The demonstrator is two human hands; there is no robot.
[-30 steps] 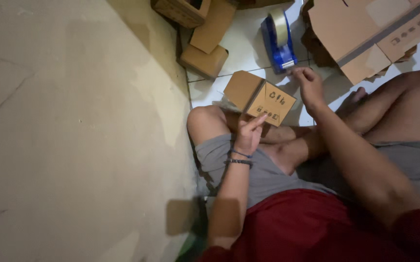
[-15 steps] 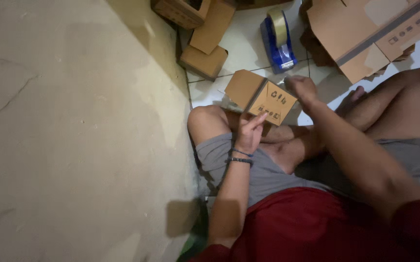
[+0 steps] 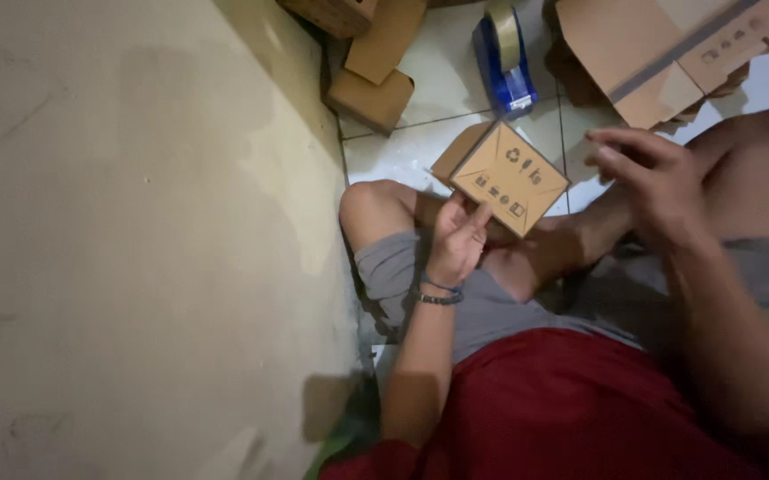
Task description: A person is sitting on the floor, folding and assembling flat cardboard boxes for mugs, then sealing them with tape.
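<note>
Here the left hand (image 3: 457,242) pinches the small cardboard box (image 3: 509,178); right hand's (image 3: 655,182) grip is apart, its forearm cut off.

A blue tape dispenser with a roll of tan packing tape (image 3: 507,55) lies on the white tiled floor (image 3: 442,84), well up from the bent knee. Just left of it, small flat brown cardboard boxes (image 3: 375,76) lean in a loose stack against the pale cream wall (image 3: 135,240), which fills the whole left side (scuffed and faintly stained in places). To the right of the dispenser sits a large unfolded brown cardboard sheet with a grey tape strip (image 3: 669,49), its flaps splayed over the tiles. Grey shorts (image 3: 500,311) and a red shirt (image 3: 571,409) fill the foreground.
</note>
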